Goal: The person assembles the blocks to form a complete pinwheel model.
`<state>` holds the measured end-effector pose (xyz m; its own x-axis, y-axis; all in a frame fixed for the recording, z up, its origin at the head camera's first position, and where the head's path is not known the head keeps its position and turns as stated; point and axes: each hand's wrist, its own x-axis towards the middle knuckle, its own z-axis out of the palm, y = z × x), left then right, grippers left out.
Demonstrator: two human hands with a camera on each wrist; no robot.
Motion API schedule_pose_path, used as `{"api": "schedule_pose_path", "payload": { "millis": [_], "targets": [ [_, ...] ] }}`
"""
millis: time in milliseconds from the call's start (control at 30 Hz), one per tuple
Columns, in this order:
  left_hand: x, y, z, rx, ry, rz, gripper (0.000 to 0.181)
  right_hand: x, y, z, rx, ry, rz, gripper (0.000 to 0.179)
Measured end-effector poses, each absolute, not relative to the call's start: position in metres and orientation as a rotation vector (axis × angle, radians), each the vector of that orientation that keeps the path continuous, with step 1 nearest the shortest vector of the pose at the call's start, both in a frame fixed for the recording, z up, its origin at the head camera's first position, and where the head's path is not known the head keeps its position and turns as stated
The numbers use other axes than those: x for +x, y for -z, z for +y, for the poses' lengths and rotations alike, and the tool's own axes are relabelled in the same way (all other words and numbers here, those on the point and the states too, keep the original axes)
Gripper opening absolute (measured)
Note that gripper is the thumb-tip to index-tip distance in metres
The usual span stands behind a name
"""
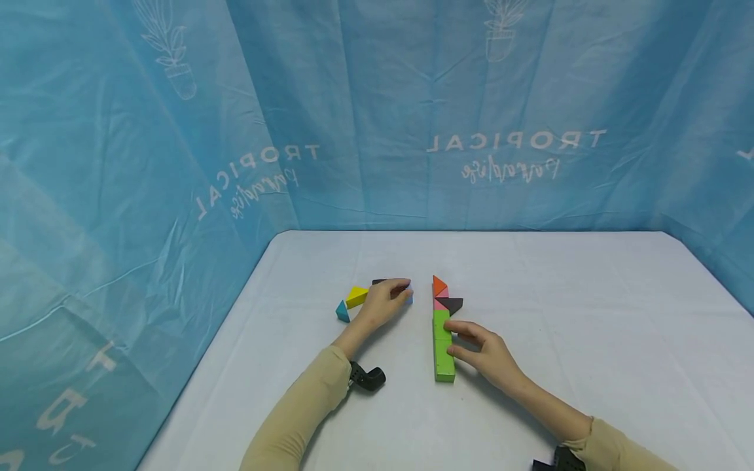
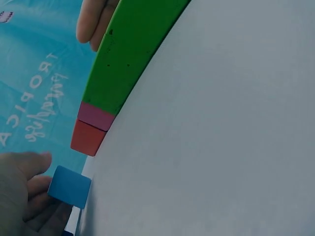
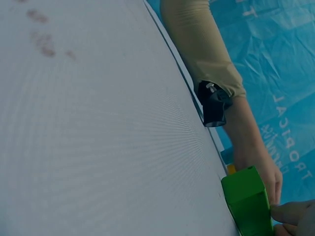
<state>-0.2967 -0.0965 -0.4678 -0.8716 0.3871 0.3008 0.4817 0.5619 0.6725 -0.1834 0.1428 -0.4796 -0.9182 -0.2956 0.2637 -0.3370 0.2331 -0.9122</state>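
My left hand (image 1: 385, 302) reaches over the far-left group of blocks, thumb and fingers apart. Right by its fingertips stands a blue block (image 2: 70, 187), partly covered in the head view. Beside that hand lie a yellow block (image 1: 356, 296), a teal triangle (image 1: 342, 311) and a dark block (image 1: 378, 282) mostly hidden behind the fingers. My right hand (image 1: 491, 356) has its fingertip and thumb against the right side of a row of green blocks (image 1: 444, 360). Pink pieces (image 1: 438, 305), an orange triangle (image 1: 438, 286) and a black block (image 1: 452, 305) continue the row's far end.
A white-covered table (image 1: 589, 314) carries all the blocks. Blue printed curtain (image 1: 377, 118) hangs behind and to the left of it. A black wrist camera (image 1: 368, 378) sits on the left forearm, close over the table.
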Motion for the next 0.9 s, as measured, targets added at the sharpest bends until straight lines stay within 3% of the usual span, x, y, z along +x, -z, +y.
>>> {"api": "schedule_pose_path", "payload": {
  "millis": [167,333,900],
  "targets": [
    [-0.299,0.463,-0.098,-0.841,1.206,-2.701,0.044,-0.183,0.478,0.142,0.629,-1.811,-2.447,0.046],
    [-0.301,0.459,-0.098,-0.937,1.15,-2.742,0.039,-0.184,0.478,0.142,0.622,-1.807,-2.454,0.046],
    [-0.292,0.462,-0.116,-0.778,1.258,-2.629,0.031,-0.172,0.458,0.137,0.616,-1.808,-2.447,0.044]
  ]
}}
